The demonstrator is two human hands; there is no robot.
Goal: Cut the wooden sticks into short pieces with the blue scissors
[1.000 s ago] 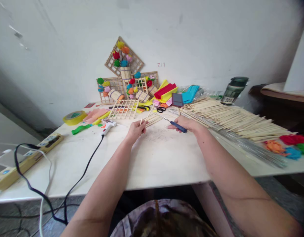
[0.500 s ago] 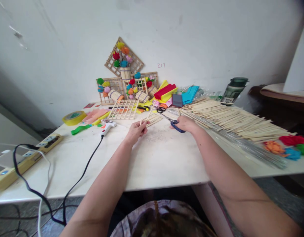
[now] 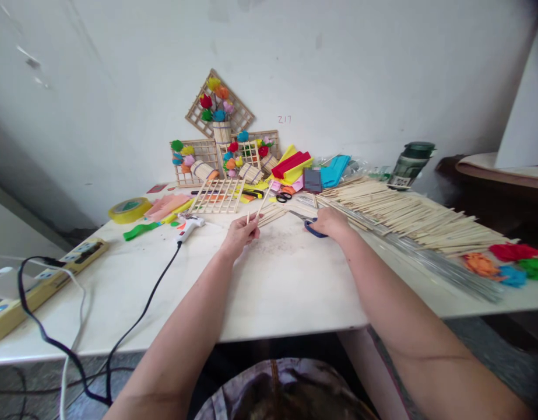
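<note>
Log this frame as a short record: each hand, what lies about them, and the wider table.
Left hand: grips at least one thin wooden stick
Right hand: holds blue-handled scissors
Between hands: loose sticks on the table
Table left: white glue gun, yellow tape roll, power strip
Table right: stick pile, bottle
Back: lattice panels with colorful flowers, black-handled scissors

A handwritten number, 217 [image 3: 284, 119], is showing in thin reddish strokes on the wall [image 3: 360, 76], its first character resembling a Z. The label [image 3: 398, 181] on the bottle [image 3: 411, 164] and the print inside the tape roll [image 3: 129, 216] are appearing too small for reading.
</note>
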